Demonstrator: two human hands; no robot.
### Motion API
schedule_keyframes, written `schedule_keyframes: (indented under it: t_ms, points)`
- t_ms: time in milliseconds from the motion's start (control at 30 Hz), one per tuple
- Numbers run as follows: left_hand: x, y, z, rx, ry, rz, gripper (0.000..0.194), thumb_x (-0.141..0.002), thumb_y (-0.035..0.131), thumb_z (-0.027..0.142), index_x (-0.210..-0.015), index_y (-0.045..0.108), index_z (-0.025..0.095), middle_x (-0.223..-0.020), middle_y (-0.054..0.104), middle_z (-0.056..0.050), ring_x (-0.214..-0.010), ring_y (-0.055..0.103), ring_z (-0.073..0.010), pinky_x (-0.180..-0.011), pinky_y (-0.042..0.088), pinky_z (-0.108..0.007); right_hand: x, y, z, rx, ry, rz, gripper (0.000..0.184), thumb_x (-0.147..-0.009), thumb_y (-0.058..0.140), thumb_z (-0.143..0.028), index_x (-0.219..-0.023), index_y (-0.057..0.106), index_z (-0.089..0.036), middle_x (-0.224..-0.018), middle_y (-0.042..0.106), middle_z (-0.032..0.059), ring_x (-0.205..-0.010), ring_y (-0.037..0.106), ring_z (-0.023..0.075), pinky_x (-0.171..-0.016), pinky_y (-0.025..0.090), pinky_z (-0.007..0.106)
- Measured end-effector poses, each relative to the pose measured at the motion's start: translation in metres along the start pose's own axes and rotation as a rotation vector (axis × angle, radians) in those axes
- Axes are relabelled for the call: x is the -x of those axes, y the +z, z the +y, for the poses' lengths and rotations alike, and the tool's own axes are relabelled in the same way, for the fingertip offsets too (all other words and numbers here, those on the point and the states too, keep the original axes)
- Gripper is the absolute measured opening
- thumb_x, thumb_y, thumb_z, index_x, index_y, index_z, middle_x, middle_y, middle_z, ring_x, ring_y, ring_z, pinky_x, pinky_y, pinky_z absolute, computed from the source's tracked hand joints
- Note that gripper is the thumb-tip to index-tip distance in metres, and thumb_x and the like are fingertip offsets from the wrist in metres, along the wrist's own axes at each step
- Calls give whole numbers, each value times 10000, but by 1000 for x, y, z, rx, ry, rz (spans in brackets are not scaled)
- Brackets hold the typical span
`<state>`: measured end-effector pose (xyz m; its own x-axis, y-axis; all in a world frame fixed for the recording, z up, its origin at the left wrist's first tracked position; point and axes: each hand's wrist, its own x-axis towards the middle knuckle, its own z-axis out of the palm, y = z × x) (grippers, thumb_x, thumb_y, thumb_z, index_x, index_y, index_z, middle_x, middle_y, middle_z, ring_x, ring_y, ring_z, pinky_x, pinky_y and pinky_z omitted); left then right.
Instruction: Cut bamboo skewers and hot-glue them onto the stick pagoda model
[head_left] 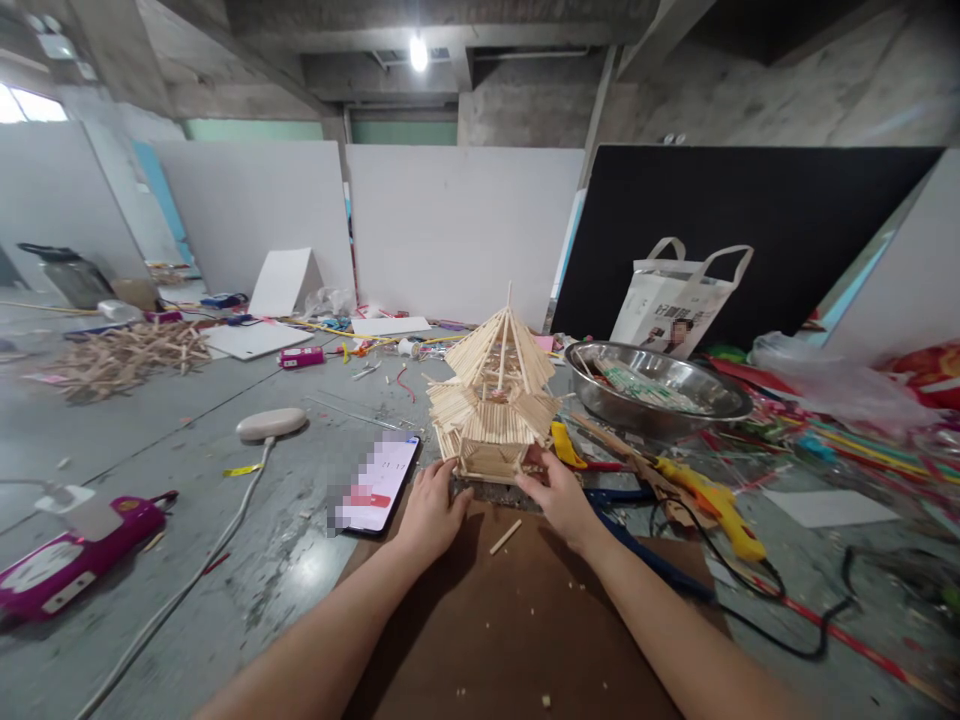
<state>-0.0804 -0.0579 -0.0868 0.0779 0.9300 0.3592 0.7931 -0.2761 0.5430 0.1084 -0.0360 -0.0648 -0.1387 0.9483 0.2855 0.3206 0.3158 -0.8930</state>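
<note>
A pagoda model [496, 400] built of thin wooden sticks stands upright in front of me, with a pointed roof above a wider lower roof. My left hand [433, 508] grips its near left bottom corner, fingers curled against the base. At the near right corner, my right hand [556, 492] holds the base between thumb and fingers. Under my forearms lies a brown board [517, 620], with one loose stick [505, 537] and small wood scraps on it. A lit phone [381, 484] lies beside my left hand.
On the right are a metal basin [660, 390], a yellow glue gun [720, 505], blue-handled pliers [645, 550] and a white bag [675, 300]. Leftward lie a magenta power strip [75, 560], a white cable [202, 570] and a stick pile [131, 355]. Panels [465, 230] stand behind.
</note>
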Motion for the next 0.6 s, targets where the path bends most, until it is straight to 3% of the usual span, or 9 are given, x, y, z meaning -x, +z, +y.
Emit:
schedule_keyframes:
  t_ms: [233,367,467,600]
  points:
    - [2,-1,3,-26,-9,21,382,-761,434,228,-1124,453,111,-1155,495,-133,-1112,411,-220,-944,314,-388,8,-1,-9,143,-21,-20,373,-708,496,-245,-1071,496,-160,-1093,573,82,-1022,510,190,-891,363,338]
    - [7,-2,10,-107,-60,48,330,-743,454,241,-1050,495,128,-1225,416,-154,-1171,341,-254,-944,297,-417,9,-5,-12,332,26,141,362,-699,479,-264,-1036,487,-135,-1051,567,125,-986,512,221,-847,382,361]
    - [11,-4,16,-140,-107,78,328,-724,480,266,-1028,494,142,-1268,343,-162,-1191,294,-284,-921,301,-446,9,-12,-14,439,46,257,277,-706,458,-277,-943,496,-139,-926,584,117,-848,541,214,-775,403,354]
    - [16,-6,24,-135,-107,91,339,-716,490,281,-1026,485,143,-1233,343,-148,-1167,299,-288,-923,289,-447,9,-22,-20,496,-2,144,103,-724,438,-264,-744,506,-189,-675,574,22,-620,531,151,-620,409,273]
